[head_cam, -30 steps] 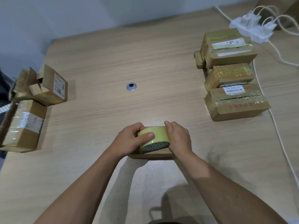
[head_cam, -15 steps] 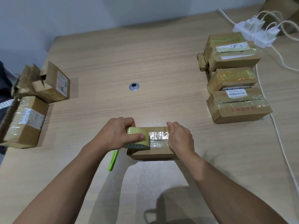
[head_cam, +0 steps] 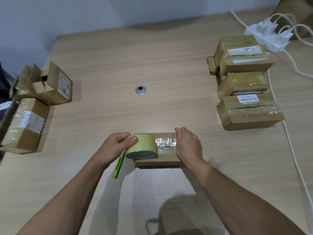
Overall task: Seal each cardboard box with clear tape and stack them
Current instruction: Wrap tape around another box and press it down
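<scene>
I see a small flat box [head_cam: 159, 160] lying on the table [head_cam: 152, 65], near its front edge and between the two hands. A strip of clear tape [head_cam: 166, 141] runs across the box top from the roll [head_cam: 141, 146] rightward to the right hand [head_cam: 188, 145].

Left hand [head_cam: 115, 146]: closed around the roll, thumb across its outer face, fingers behind it. The roll stands on edge on the left end of the box, its open core facing me. A green cutter [head_cam: 119, 164] lies on the table beside the box's left end, partly under the left hand; I cannot tell whether the hand touches it.

Right hand: palm down on the right end of the box, fingers curled over the far edge, pressing the tape end to the cardboard. It holds the box and nothing else.

Taped boxes [head_cam: 245, 85] stand at the far right of the table: three large ones in a row running away from me, each touching the next, and a smaller one at the far left corner of the row. Each bears glossy tape on top. A white power strip [head_cam: 264, 34] with plugged adapters lies behind them, and a white cable [head_cam: 298, 167] runs forward along their right side.

Open boxes [head_cam: 37, 99] sit at the left edge, well apart from the work; one has raised flaps. A round metal grommet [head_cam: 140, 90] is set in the table centre.
</scene>
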### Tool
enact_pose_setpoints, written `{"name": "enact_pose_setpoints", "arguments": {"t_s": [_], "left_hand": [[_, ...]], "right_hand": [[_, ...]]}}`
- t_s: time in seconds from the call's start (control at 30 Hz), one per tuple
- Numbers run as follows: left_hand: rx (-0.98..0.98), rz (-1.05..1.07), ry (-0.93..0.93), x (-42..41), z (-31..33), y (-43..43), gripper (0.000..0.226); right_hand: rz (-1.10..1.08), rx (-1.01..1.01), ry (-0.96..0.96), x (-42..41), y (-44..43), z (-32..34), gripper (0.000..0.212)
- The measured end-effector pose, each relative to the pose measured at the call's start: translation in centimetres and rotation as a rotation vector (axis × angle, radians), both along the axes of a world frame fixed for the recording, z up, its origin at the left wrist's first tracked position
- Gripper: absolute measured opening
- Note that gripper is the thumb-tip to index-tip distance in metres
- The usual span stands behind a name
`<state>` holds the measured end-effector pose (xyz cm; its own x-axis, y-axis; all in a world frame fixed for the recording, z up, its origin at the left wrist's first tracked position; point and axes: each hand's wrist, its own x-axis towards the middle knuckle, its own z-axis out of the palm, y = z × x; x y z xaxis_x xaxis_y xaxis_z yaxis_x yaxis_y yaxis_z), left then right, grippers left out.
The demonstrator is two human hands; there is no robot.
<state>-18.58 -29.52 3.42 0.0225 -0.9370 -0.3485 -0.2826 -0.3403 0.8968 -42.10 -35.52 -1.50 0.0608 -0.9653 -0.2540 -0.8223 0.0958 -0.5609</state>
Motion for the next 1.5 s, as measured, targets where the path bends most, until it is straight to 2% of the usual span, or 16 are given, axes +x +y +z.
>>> {"name": "enact_pose_setpoints", "arguments": {"t_s": [0.17,0.4,0.5,0.6,0.7,0.8,0.93,1.17,1.37,1.5], "left_hand": [[-0.075,-0.035,-0.363,1.0,1.9,-1.5,0.058],[-0.139,-0.292,-0.974,2.8,3.7,-1.9,0.098],[-0.106,-0.357,-1.091,3.3,3.5,-2.0,0.102],[-0.017,-0.397,-1.134,3.3,3.1,-2.4,0.097],[0.067,-0.395,-1.169,3.3,2.5,-2.7,0.069],[0.145,-0.404,-1.228,3.6,1.3,-2.7,0.058],[0.22,-0.375,-1.168,3.7,-0.8,-2.0,0.057],[0.196,-0.277,-1.087,3.9,-1.9,-1.7,0.06],[0.203,-0.254,-1.102,3.9,-1.4,-1.8,0.058],[0.285,-0.2,-0.963,3.7,-2.2,-1.9,0.057]], "right_hand": [[0.011,0.007,0.015,-0.2,-0.2,0.0,0.046],[0.007,-0.001,0.0,0.0,-0.1,-0.3,0.045],[0.002,-0.011,-0.004,0.1,-0.1,-0.3,0.044],[0.005,-0.018,0.0,0.2,-0.1,-0.4,0.044],[0.0,-0.022,-0.006,0.2,-0.2,-0.4,0.043],[0.001,-0.032,-0.005,0.2,-0.1,-0.4,0.042],[0.008,-0.032,-0.006,0.2,-0.2,-0.4,0.041],[0.002,-0.038,-0.011,0.2,-0.2,-0.5,0.04],[0.006,-0.064,-0.017,0.1,-0.1,-0.6,0.039],[0.011,-0.07,-0.041,0.2,-0.2,-0.7,0.04]]}}
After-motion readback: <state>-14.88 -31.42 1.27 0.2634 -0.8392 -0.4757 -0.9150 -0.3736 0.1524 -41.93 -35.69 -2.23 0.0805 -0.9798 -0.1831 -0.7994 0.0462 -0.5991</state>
